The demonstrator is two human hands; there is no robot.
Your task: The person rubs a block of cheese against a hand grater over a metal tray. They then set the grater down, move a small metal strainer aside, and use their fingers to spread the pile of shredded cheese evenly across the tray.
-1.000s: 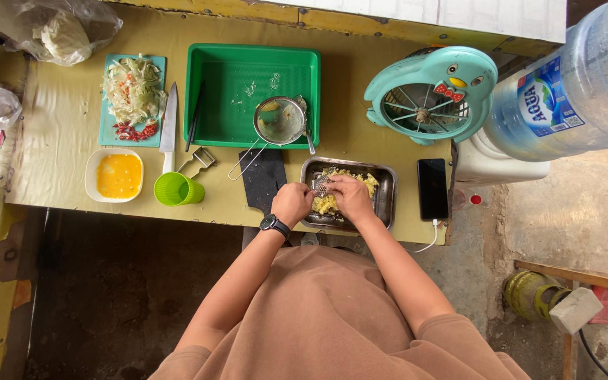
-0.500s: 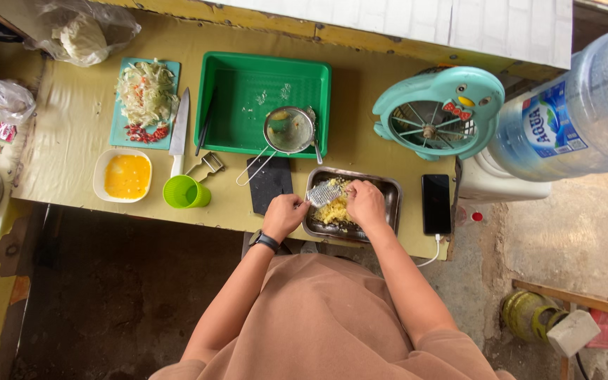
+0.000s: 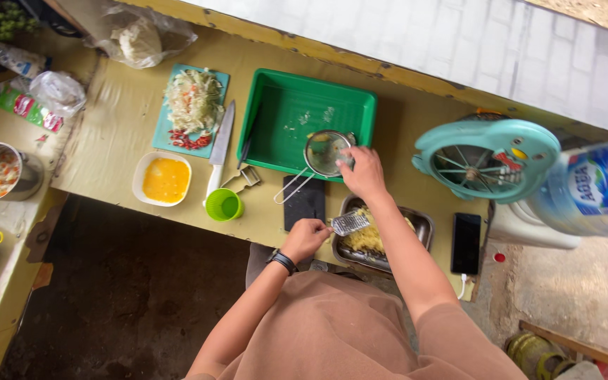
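Green tray (image 3: 297, 112) holds strainer (image 3: 323, 152); knife (image 3: 219, 146), cup (image 3: 224, 205) lie beside.

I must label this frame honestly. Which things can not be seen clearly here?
Head view only:
- Right hand covers the strainer rim; grip unclear.
- Right arm hides part of the metal tray.
- Water bottle cut by the right edge.
- Grater in left hand: holes too small.

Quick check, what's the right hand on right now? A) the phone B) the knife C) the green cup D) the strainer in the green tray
D: the right hand rests on the rim of the strainer in the green tray, while the left hand holds a small grater over the metal pan.
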